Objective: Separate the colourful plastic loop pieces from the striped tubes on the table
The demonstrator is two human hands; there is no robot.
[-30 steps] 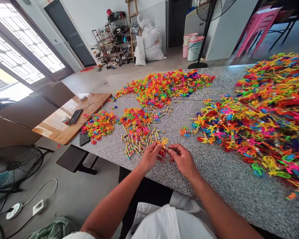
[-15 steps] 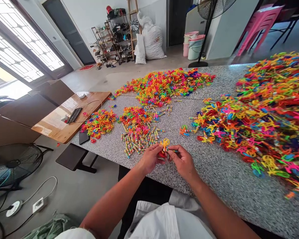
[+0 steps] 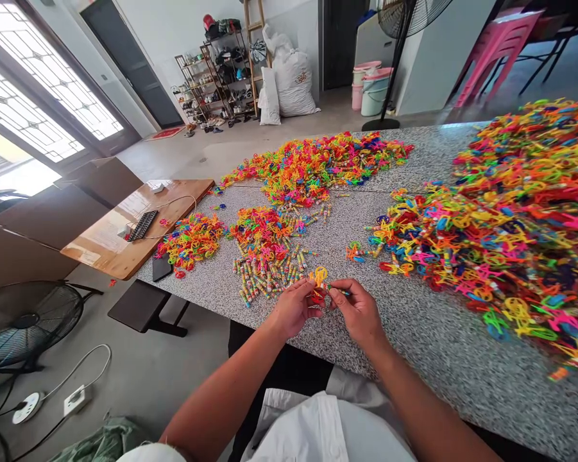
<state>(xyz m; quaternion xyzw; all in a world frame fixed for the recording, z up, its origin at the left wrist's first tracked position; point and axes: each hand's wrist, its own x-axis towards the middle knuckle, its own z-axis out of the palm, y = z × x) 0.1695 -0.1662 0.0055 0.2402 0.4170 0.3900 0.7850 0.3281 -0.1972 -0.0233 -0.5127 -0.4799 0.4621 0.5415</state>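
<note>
My left hand (image 3: 292, 310) is closed on a yellow-orange plastic piece (image 3: 320, 276) with a looped, ring-like top. A red piece (image 3: 318, 298) shows under it, against the same fingers. In my right hand (image 3: 360, 316), a thin patterned tube (image 3: 344, 292) is pinched between thumb and fingers, its inner end pointing at the yellow piece. The two hands are close together above the front of the speckled table (image 3: 394, 340). Just beyond my left hand lies a pile of short patterned tubes (image 3: 264, 276), with a heap of coloured plastic pieces (image 3: 262, 228) behind it.
A large heap of coloured pieces with tubes (image 3: 510, 237) covers the table's right side. Another heap (image 3: 312, 163) lies at the back, a smaller one (image 3: 195, 237) at the left beside a dark phone (image 3: 162, 268). A wooden board (image 3: 125, 224) adjoins the table; a floor fan (image 3: 26, 321) stands left.
My right hand has shifted slightly right with the tube, widening the gap from my left fingers. My left hand keeps nearly the same place. The heaps look unchanged.
</note>
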